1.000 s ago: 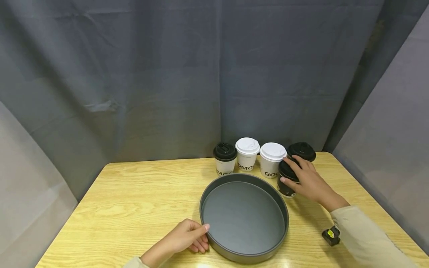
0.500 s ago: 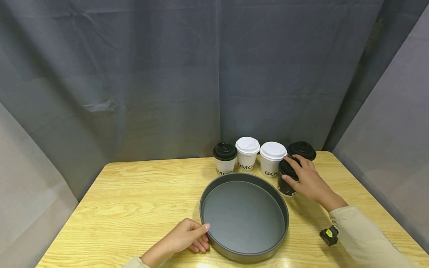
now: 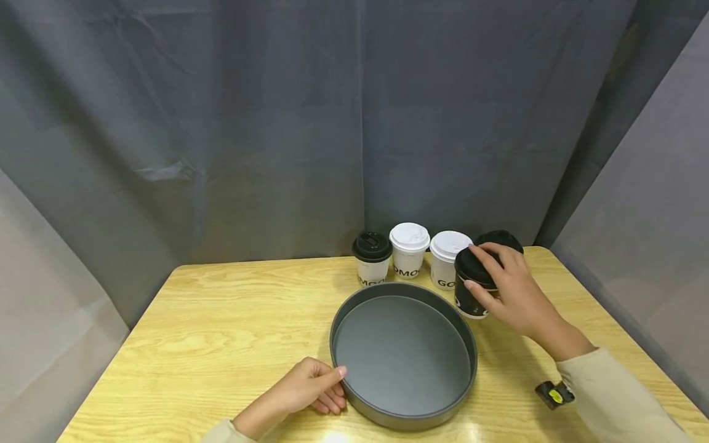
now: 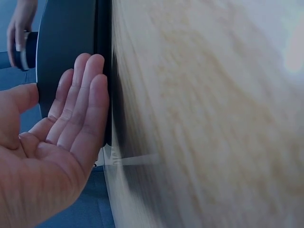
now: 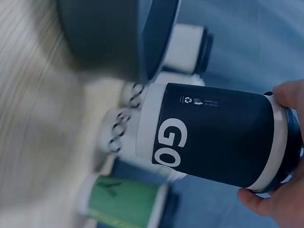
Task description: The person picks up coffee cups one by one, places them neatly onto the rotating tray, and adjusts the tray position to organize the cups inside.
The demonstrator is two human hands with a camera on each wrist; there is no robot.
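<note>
My right hand grips a black paper coffee cup by its black lid, thumb and fingers on opposite sides. In the right wrist view this cup shows a white "GO" print; its base appears slightly off the table. My left hand touches the near left side of a round dark grey baking pan. From the left wrist view, its fingers lie straight along the pan's outer wall, with the thumb at the rim. The pan holds nothing.
Behind the pan stand a white cup with a black lid and two white-lidded cups. A green cup with a dark lid stands behind the gripped cup. A grey curtain hangs beyond the wooden table.
My right hand has closed more firmly on the black cup's lid and raised the cup slightly, shifting it a little left. My left hand and the pan have stayed in place.
</note>
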